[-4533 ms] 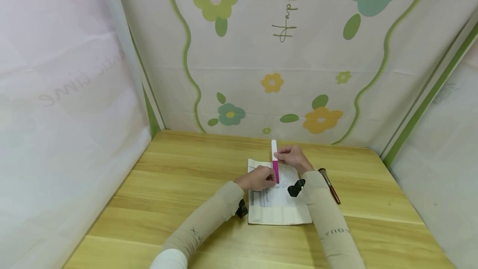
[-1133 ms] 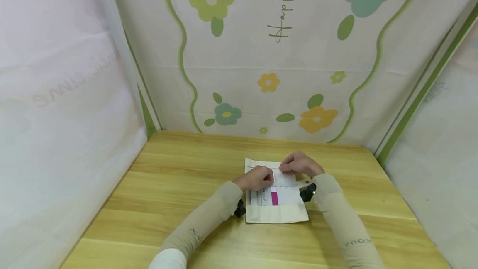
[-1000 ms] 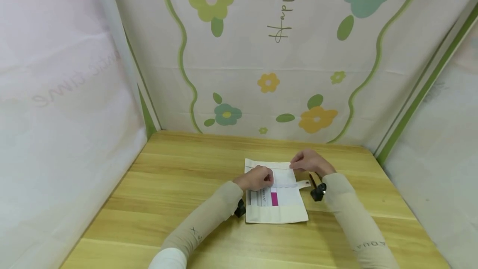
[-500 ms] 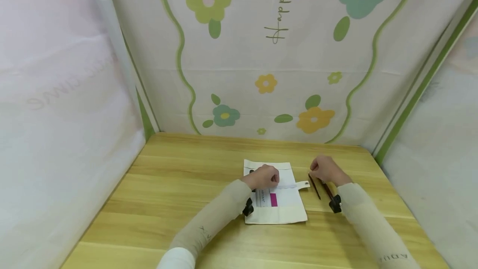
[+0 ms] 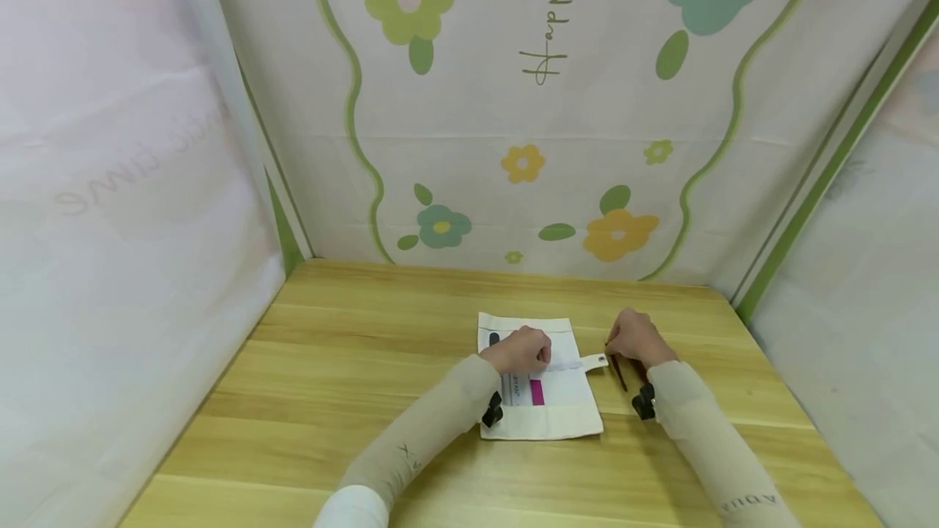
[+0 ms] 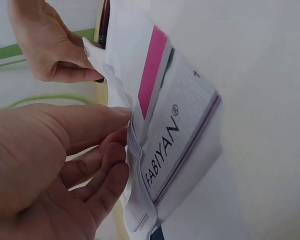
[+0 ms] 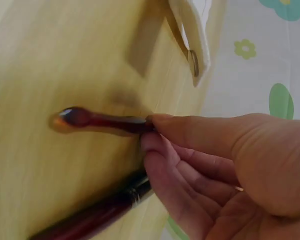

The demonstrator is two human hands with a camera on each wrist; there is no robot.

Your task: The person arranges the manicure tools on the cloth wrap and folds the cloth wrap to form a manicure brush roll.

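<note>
A white fabric roll-up case [image 5: 543,424] lies unfolded on the table. My left hand [image 5: 524,349] pinches the edge of its clear pocket [image 6: 134,142] between thumb and fingers. Inside that pocket are a white nail file with a magenta end [image 6: 152,70] and a pale item lettered FABIYAN [image 6: 180,120]. To the right of the case, my right hand [image 5: 637,338] holds a slim stick with a glossy dark-red handle [image 7: 105,121] by thumb and fingertips. The handle's rounded end points away from the fingers; the stick's other end is hidden by the hand.
A thicker dark-red brush handle [image 7: 95,215] lies beside the slim stick, mostly covered by my right hand in the head view. The case's snap strap [image 5: 595,362] sticks out toward the right hand. A flowered curtain [image 5: 440,121] stands behind the wooden table [image 5: 352,398].
The nail file, earlier held above the case, has gone down into the pocket. My right hand let go of it, moved right and took hold of the slim stick. My left hand stays on the pocket.
</note>
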